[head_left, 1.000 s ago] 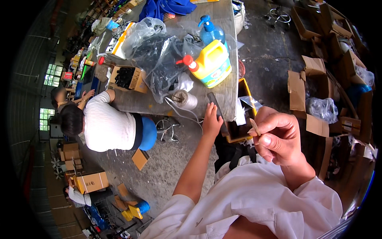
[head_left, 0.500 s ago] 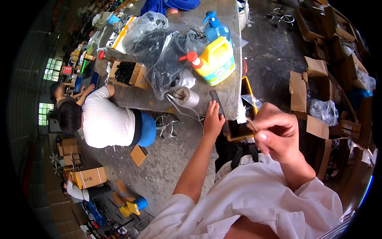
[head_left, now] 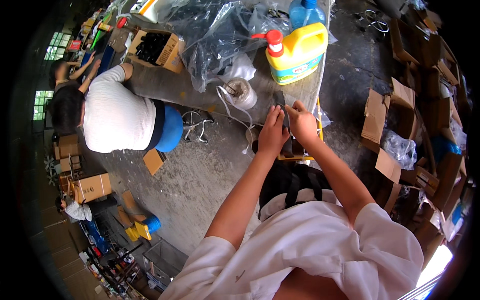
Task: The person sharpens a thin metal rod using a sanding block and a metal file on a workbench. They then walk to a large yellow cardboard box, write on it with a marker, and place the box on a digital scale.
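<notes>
Far left of the yellow jug [head_left: 296, 52], a person in a white top [head_left: 120, 117], seated on a blue stool [head_left: 171, 129], back partly to view. Left of jug, on the same grey table [head_left: 172, 87]: open carton [head_left: 173, 56] of black items, contents too small to name. Closer on that side, crumpled clear plastic bag [head_left: 212, 42]. Below-left of jug, spool of pale string [head_left: 246, 95], loose strand trailing over the table edge.

Just below jug, slightly left: left hand [head_left: 271, 135] on a dark bar [head_left: 279, 98]. Fingers close together over it, thumb set apart; cannot tell whether they grip. Bar lies lengthwise, far end on table, near end apparently past the edge.

Directly below jug: right hand [head_left: 303, 125], fingers curled, tips at bar's right side. Cannot tell whether they pinch anything.

Behind jug, blue bottle [head_left: 303, 16]. Well right of jug, open cardboard boxes [head_left: 375, 117] on the floor.
</notes>
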A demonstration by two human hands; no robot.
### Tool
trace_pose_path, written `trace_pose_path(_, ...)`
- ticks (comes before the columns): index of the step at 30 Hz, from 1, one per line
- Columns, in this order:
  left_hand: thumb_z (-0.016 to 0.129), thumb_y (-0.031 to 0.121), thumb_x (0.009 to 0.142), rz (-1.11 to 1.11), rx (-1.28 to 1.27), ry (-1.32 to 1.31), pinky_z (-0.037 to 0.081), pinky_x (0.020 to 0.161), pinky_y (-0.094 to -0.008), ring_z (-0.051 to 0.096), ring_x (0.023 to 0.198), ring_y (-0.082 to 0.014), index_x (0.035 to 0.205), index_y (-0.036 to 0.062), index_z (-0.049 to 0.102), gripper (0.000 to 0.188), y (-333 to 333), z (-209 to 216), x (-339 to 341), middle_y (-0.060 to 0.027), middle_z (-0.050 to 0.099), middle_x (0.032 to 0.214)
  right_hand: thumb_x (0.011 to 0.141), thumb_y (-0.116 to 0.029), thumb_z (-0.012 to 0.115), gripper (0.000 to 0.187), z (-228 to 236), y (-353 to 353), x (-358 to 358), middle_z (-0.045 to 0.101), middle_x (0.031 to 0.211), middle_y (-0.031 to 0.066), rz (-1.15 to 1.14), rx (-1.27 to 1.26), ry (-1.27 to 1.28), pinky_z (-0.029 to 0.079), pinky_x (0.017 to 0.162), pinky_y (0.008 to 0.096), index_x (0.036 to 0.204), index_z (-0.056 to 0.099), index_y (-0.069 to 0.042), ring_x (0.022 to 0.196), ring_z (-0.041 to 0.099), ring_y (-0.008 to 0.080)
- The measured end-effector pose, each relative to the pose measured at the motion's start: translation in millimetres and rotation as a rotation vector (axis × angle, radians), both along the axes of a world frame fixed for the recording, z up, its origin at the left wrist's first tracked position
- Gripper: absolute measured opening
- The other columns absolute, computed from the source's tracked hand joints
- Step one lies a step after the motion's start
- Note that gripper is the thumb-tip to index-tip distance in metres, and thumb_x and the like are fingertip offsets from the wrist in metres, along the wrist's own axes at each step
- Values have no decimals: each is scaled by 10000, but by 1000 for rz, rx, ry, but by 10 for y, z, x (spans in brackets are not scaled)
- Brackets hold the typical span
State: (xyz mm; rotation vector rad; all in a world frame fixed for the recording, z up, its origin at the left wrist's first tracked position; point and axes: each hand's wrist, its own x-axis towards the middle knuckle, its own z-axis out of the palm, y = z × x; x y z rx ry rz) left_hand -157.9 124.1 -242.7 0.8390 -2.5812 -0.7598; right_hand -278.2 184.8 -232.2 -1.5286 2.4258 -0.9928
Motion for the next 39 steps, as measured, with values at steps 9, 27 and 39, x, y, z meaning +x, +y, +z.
trace_pose_path(9, 627, 14, 689, 2, 10, 26, 400, 1010, -370, 383, 1286, -323, 1212, -45, 492, 543, -11, 45, -13, -179, 437, 1338, 746, -30, 572, 292, -131, -99, -40, 530, 843, 79, -56, -26, 64, 502, 554, 364, 1030, 625, -78, 671, 617, 279)
trace_pose_path(27, 627, 33, 710, 5, -30, 34, 396, 1011, -379, 381, 1288, -328, 1205, -42, 500, 516, -32, -25, -15, -183, 436, 1343, 763, -28, 550, 247, -228, 196, 90, 539, 826, 90, -57, -41, 21, 502, 541, 392, 984, 646, -78, 634, 610, 302)
trace_pose_path(39, 635, 43, 714, 8, -31, 9, 421, 984, -379, 394, 1284, -313, 1203, -28, 512, 509, -2, 32, -12, -169, 448, 1340, 798, -47, 532, 214, -177, 88, 43, 553, 847, 102, -79, -29, -23, 501, 548, 394, 982, 637, -70, 660, 614, 325)
